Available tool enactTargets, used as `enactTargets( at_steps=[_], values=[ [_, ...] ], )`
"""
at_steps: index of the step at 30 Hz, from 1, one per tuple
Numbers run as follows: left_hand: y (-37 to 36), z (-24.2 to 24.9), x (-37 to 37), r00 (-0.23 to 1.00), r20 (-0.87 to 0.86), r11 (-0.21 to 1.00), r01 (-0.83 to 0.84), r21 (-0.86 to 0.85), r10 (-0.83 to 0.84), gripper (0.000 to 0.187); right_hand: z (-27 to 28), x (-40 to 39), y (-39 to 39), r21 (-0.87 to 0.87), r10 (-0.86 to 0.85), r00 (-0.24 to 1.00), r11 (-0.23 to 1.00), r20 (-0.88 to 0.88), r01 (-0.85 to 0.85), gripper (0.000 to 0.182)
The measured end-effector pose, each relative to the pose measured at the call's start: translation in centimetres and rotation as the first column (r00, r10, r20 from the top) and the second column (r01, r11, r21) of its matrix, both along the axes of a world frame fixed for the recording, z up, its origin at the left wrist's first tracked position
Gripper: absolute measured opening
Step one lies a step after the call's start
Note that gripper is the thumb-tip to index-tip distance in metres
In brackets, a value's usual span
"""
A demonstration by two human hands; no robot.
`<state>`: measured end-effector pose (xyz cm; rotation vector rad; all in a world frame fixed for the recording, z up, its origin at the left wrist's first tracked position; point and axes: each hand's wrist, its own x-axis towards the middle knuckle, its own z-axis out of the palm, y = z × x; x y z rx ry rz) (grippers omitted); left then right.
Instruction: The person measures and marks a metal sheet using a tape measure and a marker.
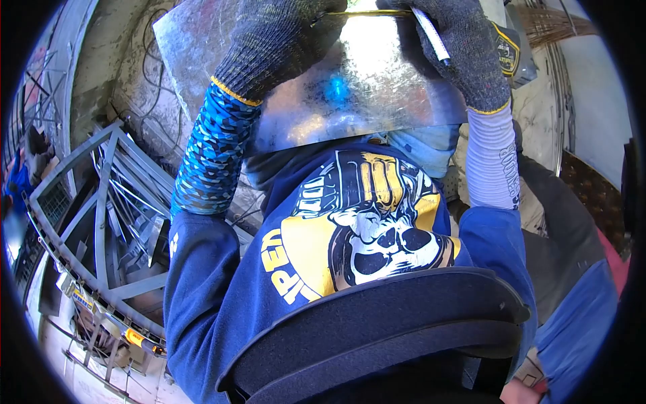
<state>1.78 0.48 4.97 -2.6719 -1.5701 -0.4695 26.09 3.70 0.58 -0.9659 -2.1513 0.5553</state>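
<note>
A shiny metal sheet (pixel 296 108) lies before my torso, under both gloved hands. My left hand (pixel 286 44), in a dark knitted glove, is closed on one end of a thin yellow strip (pixel 370 13) that crosses above the sheet. At the strip's other end is my right hand (pixel 457 50), also gloved and closed, with a white marker (pixel 431 34) held in it, its dark end towards my wrist. The fingertips of both hands are partly cut off by the top edge. A black, yellow-edged object (pixel 507 50) shows beside my right hand; I cannot tell what it is.
Left of me stands a metal frame (pixel 101 209) with loose metal strips (pixel 138 202) inside. A yellow-and-black tool (pixel 142 341) is at the lower left. Another person (pixel 572 316) in dark and blue clothing is close on my right. Thin rods (pixel 548 25) lie at the upper right.
</note>
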Motion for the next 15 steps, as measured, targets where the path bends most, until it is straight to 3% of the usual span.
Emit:
enactTargets(
  at_steps=[7, 9, 15],
  values=[
    [0.13, -0.24, 0.25, 0.999, 0.038, 0.999, -0.016, 0.031, 0.015, 0.002, -0.17, 0.53, 0.32, -0.006, 0.028, 0.997, 1.000, 0.076, -0.028, 0.024],
    [0.11, 0.19, 0.41, 0.999, -0.009, 0.999, -0.035, -0.037, 0.035, 0.001, -0.26, 0.45, 0.21, 0.073, 0.024, 0.998, 0.997, 0.061, -0.029, 0.023],
    [0.37, -0.11, 0.33, 0.998, -0.058, 1.000, -0.021, -0.009, 0.020, 0.002, -0.36, 0.70, 0.06, 0.099, 0.009, 0.993, 0.995, 0.122, -0.022, 0.027]
  ],
)
